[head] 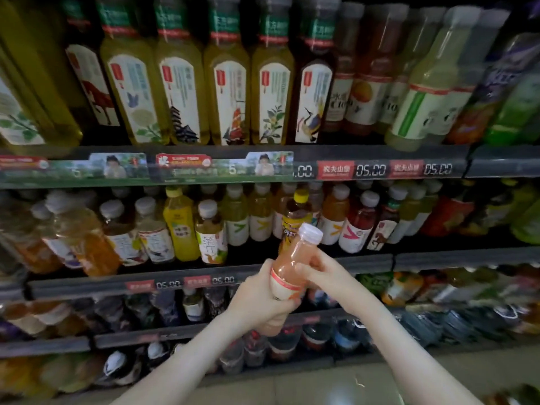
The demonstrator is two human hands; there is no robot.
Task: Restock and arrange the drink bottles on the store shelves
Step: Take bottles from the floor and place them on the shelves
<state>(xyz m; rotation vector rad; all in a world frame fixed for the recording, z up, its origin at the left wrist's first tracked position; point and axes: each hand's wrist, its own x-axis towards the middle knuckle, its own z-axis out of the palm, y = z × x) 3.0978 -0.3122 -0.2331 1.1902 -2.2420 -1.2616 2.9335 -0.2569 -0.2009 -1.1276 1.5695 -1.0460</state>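
Note:
A small bottle of pink-orange drink (287, 263) with a white cap and a white label is held in front of the second shelf, tilted a little to the right. My left hand (260, 296) grips its lower body from the left. My right hand (323, 271) grips its upper body from the right, fingers curled round it. The bottle's base is hidden behind my left hand. Right behind the bottle stands a dark tea bottle with a yellow cap (296, 213) on the second shelf (163, 285).
The top shelf (365, 154) carries tall yellow-green tea bottles (226, 83) and pale juice bottles (423, 92). The second shelf holds several small bottles with white caps (210, 232). Lower shelves (146, 336) hold more bottles. Pale floor (321, 387) shows below.

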